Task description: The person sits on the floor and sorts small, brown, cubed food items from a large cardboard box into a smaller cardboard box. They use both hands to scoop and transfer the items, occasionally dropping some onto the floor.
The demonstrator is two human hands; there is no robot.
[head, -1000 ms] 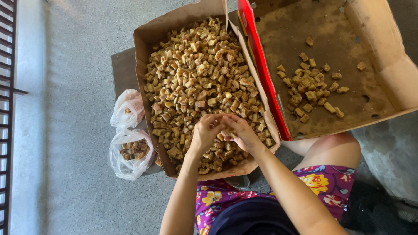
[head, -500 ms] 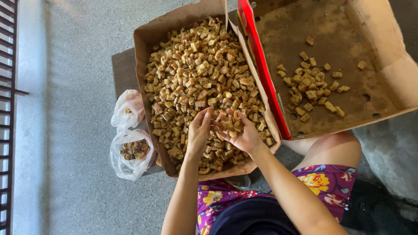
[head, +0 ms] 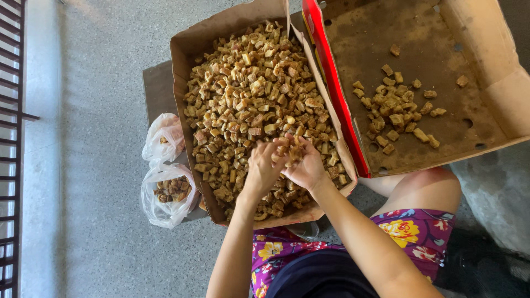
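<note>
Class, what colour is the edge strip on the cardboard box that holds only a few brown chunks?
Red: the edge strip shows best in the head view.

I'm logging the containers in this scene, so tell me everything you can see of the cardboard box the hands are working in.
The cardboard box is plain brown, shallow and open-topped, with raised walls. It rests on a flat grey slab and is filled almost edge to edge with small tan and brown cubes. The left hand and right hand meet over its near end, among the cubes. Its right wall leans against a second box with a red edge. Two clear plastic bags sit by its left wall.
</note>
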